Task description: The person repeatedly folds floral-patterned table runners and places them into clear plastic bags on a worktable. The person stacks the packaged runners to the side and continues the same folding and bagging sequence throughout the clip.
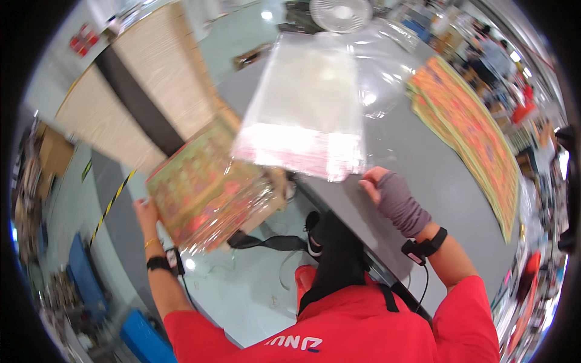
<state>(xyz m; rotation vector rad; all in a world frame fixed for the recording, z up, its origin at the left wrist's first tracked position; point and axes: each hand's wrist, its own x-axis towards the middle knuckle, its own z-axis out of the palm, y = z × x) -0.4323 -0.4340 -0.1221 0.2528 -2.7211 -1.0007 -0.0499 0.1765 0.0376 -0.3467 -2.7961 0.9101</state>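
At the left, my left hand (146,213) is closed at the outer edge of a patterned cloth in a clear plastic bag (200,193), green with orange and red. That bagged cloth lies tilted at the near end of a pale wood-look surface, and its near end is blurred and shiny. My right hand (380,183), in a grey-purple wrist sleeve, is above the table's near edge with fingers curled. It is right beside the near corner of a stack of clear plastic bags (308,91); whether the fingers hold anything is hidden.
On the grey table (423,175), a stack of orange patterned cloths (469,133) lies at the right. Loose clear plastic (387,72) and a white fan (341,13) are at the back. The pale wood-look surface (160,51) has a dark strip (136,100) across it. Blue objects (86,275) stand at lower left.
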